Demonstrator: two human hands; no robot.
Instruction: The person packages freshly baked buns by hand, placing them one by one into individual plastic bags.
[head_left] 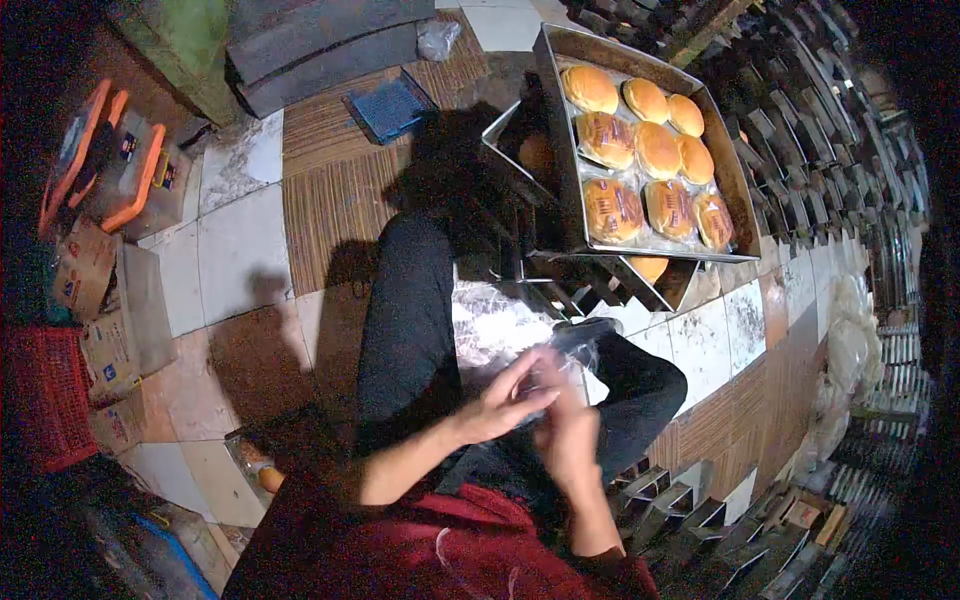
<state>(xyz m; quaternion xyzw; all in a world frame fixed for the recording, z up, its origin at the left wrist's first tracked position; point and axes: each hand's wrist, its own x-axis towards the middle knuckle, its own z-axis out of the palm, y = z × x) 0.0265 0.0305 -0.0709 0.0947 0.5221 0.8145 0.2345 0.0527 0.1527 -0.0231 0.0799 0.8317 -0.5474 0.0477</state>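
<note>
My left hand [500, 402] is over my lap, its fingers partly spread beside the fingers of my right hand [568, 425], which is smeared by motion. Clear plastic [580, 350] shows around the fingertips, and I cannot make out which hand grips it. More shiny clear plastic [495, 320] lies between my legs. Beyond my hands, a metal tray [745, 215] holds several round buns [658, 150]. Some buns, such as the one at the tray's near left corner [612, 210], are in printed clear wrappers; others show no print.
Under the upper tray are more trays, one with a bun [650, 268]. A blue plastic basket [392, 106] lies on the floor. Orange-edged crates [140, 180], cardboard boxes [108, 350] and a red basket [45, 400] stand left. Stacked metal trays [800, 120] fill the right.
</note>
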